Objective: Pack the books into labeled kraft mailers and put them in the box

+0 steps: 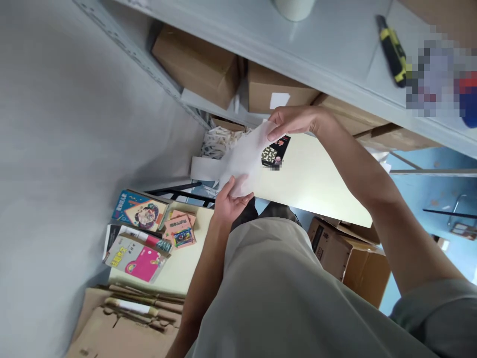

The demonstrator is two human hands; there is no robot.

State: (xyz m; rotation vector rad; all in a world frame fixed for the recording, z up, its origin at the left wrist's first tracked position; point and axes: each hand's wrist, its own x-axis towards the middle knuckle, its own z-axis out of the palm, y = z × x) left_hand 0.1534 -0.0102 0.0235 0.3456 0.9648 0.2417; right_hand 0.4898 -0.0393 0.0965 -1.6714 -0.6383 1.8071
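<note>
A thin, translucent white sheet (241,156), perhaps a packing bag, is stretched between my two hands above the table. My right hand (292,123) pinches its upper edge between thumb and fingers. At the lower edge, my left hand (231,201) grips it, and some of its fingers show through the material. Just beyond the sheet, a black printed book or card (278,149) with a patterned picture lies on the pale tabletop (320,179), partly covered from view by the sheet.
Cardboard boxes (197,62) line the shelf below the grey upper shelf (335,35), which carries a yellow-black utility knife (391,52). Books (143,211) lie on a second table at left, near flattened cartons (122,328). An open carton (350,258) stands at right.
</note>
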